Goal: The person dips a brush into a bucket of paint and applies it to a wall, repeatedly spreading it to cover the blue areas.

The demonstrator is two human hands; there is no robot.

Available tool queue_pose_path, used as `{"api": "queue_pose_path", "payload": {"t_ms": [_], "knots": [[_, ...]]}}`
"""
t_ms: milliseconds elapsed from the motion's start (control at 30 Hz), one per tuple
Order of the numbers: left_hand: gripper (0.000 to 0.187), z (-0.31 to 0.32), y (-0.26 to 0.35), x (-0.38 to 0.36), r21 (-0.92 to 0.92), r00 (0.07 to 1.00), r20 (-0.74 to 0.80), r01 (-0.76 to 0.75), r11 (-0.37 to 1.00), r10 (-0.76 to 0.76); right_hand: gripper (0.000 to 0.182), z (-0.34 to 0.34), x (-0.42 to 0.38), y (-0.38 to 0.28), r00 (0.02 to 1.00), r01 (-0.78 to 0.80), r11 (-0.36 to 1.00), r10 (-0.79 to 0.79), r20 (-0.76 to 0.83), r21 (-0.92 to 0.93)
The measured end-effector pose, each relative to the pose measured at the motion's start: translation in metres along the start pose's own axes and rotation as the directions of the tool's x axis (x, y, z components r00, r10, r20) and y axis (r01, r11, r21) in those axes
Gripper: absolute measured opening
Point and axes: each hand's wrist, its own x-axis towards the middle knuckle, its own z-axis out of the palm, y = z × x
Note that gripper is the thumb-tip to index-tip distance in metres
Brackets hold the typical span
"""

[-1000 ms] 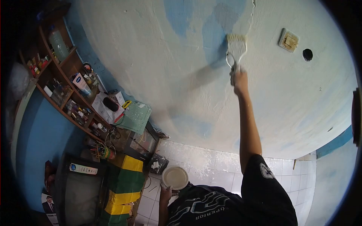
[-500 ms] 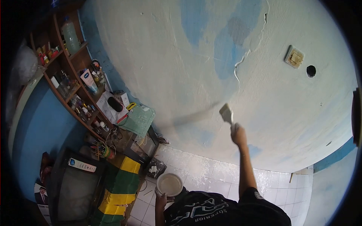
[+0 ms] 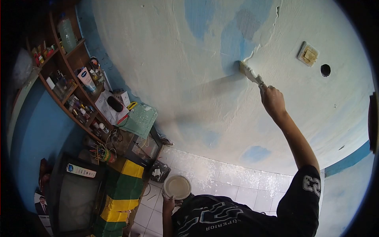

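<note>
My right hand (image 3: pixel 273 100) is closed around the handle of a wide brush (image 3: pixel 252 74), its bristles against the wall (image 3: pixel 189 87), just below the foot of a raised, winding crack (image 3: pixel 272 33). The brush tilts up and to the left from my fist, beside a bare blue patch (image 3: pixel 237 43). The rest of the wall near it wears a pale, streaky coat.

My left hand (image 3: pixel 169 201) is clamped on the side of a round tub (image 3: pixel 177 187) of pale, creamy stuff, low in front of me above the white tiled floor (image 3: pixel 244 193), which is spattered white.

My black shirt (image 3: pixel 221 221) reads "SUPERIOR" across the chest, upside down in this view, under bigger outlined characters I can't make out for sure. The sleeve (image 3: pixel 311 185) has large pale figures, maybe "53".

Off to the left, a pinkish-white tube (image 3: pixel 87 79) on the brown shelf unit (image 3: pixel 63 68) carries a dark oval badge with lettering too small to read. A label strip (image 3: pixel 81 170) with a blue emblem sits on the dark-framed television (image 3: pixel 77 199); its print is too small as well. Up to the right of my hand are a stained switch (image 3: pixel 307 54) and a round dark hole (image 3: pixel 325 70).
</note>
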Motion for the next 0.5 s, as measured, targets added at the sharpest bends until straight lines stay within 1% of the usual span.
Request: {"api": "queue_pose_path", "payload": {"t_ms": [100,167,267,300,400,500], "knots": [[0.058,-0.001,-0.007,0.0,-0.047,0.999,0.009,0.05,0.998,-0.049,0.018,-0.004,0.001,0.0,0.998,0.029,1.0,-0.028,0.047,-0.008],[0.058,-0.005,-0.015,0.002,-0.116,0.993,0.012,0.12,0.986,-0.119,0.016,-0.01,0.005,-0.002,0.993,0.057,0.997,-0.051,0.111,-0.05],[0.059,-0.012,-0.02,0.002,-0.148,0.991,0.011,0.132,0.98,-0.132,0.014,-0.016,0.011,-0.003,0.986,0.084,0.992,-0.068,0.155,-0.095],[0.059,-0.015,-0.02,0.0,-0.143,0.993,0.002,0.115,0.983,-0.116,0.014,-0.017,0.011,-0.004,0.984,0.091,0.99,-0.073,0.165,-0.106],[0.06,-0.021,-0.019,-0.003,-0.152,0.996,-0.031,0.077,0.985,-0.082,0.014,-0.008,0.005,0.002,0.987,0.055,0.996,-0.044,0.153,-0.068],[0.06,-0.029,-0.019,-0.009,-0.189,0.995,-0.064,0.07,0.979,-0.083,0.017,0.001,-0.004,0.014,0.968,0.019,0.998,-0.003,0.251,-0.062]]}}
